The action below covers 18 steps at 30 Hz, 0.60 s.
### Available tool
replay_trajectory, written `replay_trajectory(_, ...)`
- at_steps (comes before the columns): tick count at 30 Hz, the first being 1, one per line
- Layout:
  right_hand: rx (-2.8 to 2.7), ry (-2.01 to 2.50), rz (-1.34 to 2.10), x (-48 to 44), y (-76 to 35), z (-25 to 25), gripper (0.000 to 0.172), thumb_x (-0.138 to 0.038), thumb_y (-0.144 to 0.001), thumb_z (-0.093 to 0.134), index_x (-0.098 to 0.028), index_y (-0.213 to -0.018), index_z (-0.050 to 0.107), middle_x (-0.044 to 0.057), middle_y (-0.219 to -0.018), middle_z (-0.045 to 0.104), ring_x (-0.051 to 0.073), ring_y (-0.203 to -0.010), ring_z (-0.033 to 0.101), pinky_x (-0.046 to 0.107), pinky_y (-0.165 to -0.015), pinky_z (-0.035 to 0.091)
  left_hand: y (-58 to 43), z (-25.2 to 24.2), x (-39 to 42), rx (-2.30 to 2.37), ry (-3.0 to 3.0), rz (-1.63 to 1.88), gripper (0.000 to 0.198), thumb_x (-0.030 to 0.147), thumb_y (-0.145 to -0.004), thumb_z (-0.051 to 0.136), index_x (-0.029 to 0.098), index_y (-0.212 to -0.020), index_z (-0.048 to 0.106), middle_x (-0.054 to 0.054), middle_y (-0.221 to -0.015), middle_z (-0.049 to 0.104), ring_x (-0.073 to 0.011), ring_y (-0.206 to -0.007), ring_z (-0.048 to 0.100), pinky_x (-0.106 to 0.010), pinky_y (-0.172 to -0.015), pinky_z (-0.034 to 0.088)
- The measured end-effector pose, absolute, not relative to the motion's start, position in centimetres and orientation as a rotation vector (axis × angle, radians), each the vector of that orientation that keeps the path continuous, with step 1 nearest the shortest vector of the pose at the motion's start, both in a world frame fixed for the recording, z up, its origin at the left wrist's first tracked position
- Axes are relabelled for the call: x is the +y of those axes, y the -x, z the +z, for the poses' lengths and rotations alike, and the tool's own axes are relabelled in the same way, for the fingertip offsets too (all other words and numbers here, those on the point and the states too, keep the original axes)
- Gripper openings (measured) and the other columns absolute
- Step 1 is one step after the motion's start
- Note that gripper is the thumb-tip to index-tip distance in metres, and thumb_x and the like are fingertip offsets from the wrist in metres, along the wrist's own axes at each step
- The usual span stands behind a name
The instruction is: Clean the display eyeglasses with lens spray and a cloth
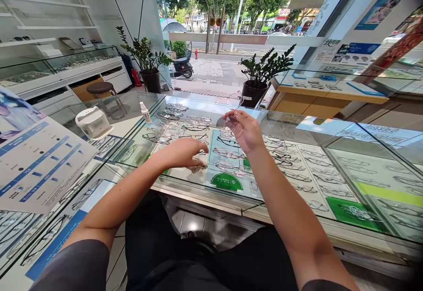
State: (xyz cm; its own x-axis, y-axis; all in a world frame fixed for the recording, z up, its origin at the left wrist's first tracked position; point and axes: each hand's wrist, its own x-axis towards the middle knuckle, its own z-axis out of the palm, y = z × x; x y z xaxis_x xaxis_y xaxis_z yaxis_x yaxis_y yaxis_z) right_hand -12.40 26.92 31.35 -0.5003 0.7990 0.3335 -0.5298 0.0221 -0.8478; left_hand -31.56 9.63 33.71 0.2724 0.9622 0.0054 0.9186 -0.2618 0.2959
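My right hand [243, 129] is raised above the glass display counter [291, 126] and pinches a thin-framed pair of glasses [234, 106] by one side. The frame sticks up and away from me. My left hand [185, 152] lies palm down on the counter glass, its fingers resting on a small pale cloth [198, 167]. Under the glass, rows of eyeglass frames [185, 126] lie on trays with a green round label [226, 182].
A small spray bottle [145, 112] and a white box-shaped device [93, 123] stand on the counter to the left. A printed chart [36, 163] lies at the far left. Two potted plants [261, 73] stand by the shop window; a round stool [101, 88] is behind the left counter.
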Motion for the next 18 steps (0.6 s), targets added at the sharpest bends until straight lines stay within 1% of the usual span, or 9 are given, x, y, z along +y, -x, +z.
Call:
replay_trajectory(1, -1.281, 0.314, 1.677, 26.8, 12.4, 31.4, 0.030, -0.050, -0.079, 0.098, -0.027, -0.091, 0.083, 0.001, -0.098, 0.080, 0.018, -0.098, 0.076, 0.031, -0.090, 0.064, 31.1, 33.0, 9.8, 1.722, -2.320, 0.175, 0.022, 0.030, -0.090, 0.079, 0.023, -0.111, 0.080, -0.005, -0.100, 0.079, -0.0228, -0.087, 0.069, -0.032, -0.071, 0.040)
replay_trajectory(3, -1.281, 0.318, 1.677, 26.8, 12.4, 31.5, 0.030, -0.050, -0.079, 0.098, -0.027, -0.091, 0.082, 0.001, -0.098, 0.079, 0.018, -0.100, 0.076, 0.030, -0.088, 0.063, 30.9, 32.2, 10.3, 1.701, -2.333, 0.104, 0.010, 0.023, -0.090, 0.075, 0.021, -0.098, 0.081, -0.006, -0.097, 0.078, -0.0224, -0.085, 0.069, -0.032, -0.070, 0.039)
replay_trajectory(5, -1.285, 0.324, 1.671, 26.8, 12.3, 31.7, 0.031, -0.051, -0.078, 0.097, -0.027, -0.091, 0.081, 0.001, -0.098, 0.079, 0.018, -0.101, 0.075, 0.030, -0.085, 0.062, 31.3, 32.6, 10.4, 1.666, -2.341, 0.209, 0.007, 0.024, -0.092, 0.073, 0.020, -0.090, 0.078, -0.005, -0.094, 0.075, -0.0211, -0.084, 0.067, -0.032, -0.071, 0.040)
replay_trajectory(8, -1.285, 0.334, 1.663, 27.0, 12.1, 32.0, 0.033, -0.053, -0.078, 0.096, -0.027, -0.091, 0.081, 0.002, -0.099, 0.079, 0.019, -0.103, 0.075, 0.029, -0.082, 0.061, 32.3, 35.4, 9.7, 1.539, -2.275, 0.561, 0.021, 0.038, -0.093, 0.076, 0.019, -0.085, 0.069, -0.004, -0.094, 0.070, -0.0191, -0.087, 0.063, -0.031, -0.078, 0.045)
replay_trajectory(10, -1.271, 0.331, 1.670, 27.0, 12.0, 32.1, 0.034, -0.054, -0.076, 0.097, -0.027, -0.090, 0.081, 0.002, -0.098, 0.079, 0.019, -0.103, 0.075, 0.028, -0.080, 0.060, 32.9, 37.9, 9.2, 1.429, -2.124, 0.755, 0.030, 0.043, -0.093, 0.078, 0.019, -0.082, 0.063, -0.002, -0.087, 0.066, -0.0169, -0.083, 0.060, -0.031, -0.078, 0.046)
replay_trajectory(12, -1.251, 0.324, 1.684, 27.0, 12.0, 32.2, 0.036, -0.054, -0.073, 0.099, -0.027, -0.089, 0.081, 0.001, -0.097, 0.079, 0.018, -0.101, 0.074, 0.027, -0.078, 0.058, 33.1, 40.0, 9.2, 1.273, -1.898, 0.888, 0.040, 0.049, -0.091, 0.081, 0.020, -0.079, 0.057, 0.000, -0.078, 0.061, -0.0146, -0.074, 0.057, -0.029, -0.071, 0.046)
replay_trajectory(14, -1.230, 0.323, 1.689, 27.1, 12.0, 32.3, 0.037, -0.054, -0.071, 0.100, -0.027, -0.087, 0.081, 0.001, -0.096, 0.080, 0.017, -0.099, 0.074, 0.026, -0.077, 0.057, 33.0, 41.3, 9.7, 1.147, -1.684, 1.017, 0.048, 0.056, -0.088, 0.083, 0.021, -0.076, 0.053, 0.002, -0.071, 0.055, -0.0121, -0.065, 0.051, -0.027, -0.062, 0.043)
replay_trajectory(16, -1.209, 0.336, 1.675, 27.2, 12.1, 32.2, 0.037, -0.054, -0.070, 0.100, -0.027, -0.086, 0.081, 0.001, -0.095, 0.080, 0.018, -0.098, 0.074, 0.027, -0.075, 0.057, 32.7, 41.8, 10.7, 1.143, -1.584, 1.192, 0.048, 0.055, -0.088, 0.084, 0.021, -0.076, 0.053, 0.003, -0.068, 0.051, -0.0101, -0.060, 0.047, -0.026, -0.057, 0.040)
replay_trajectory(18, -1.186, 0.343, 1.650, 27.5, 12.1, 32.2, 0.036, -0.053, -0.070, 0.099, -0.027, -0.086, 0.080, 0.002, -0.094, 0.080, 0.019, -0.097, 0.075, 0.027, -0.075, 0.057, 32.2, 41.9, 12.0, 1.204, -1.539, 1.365, 0.039, 0.047, -0.091, 0.080, 0.020, -0.077, 0.057, 0.002, -0.068, 0.050, -0.0098, -0.058, 0.046, -0.025, -0.055, 0.040)
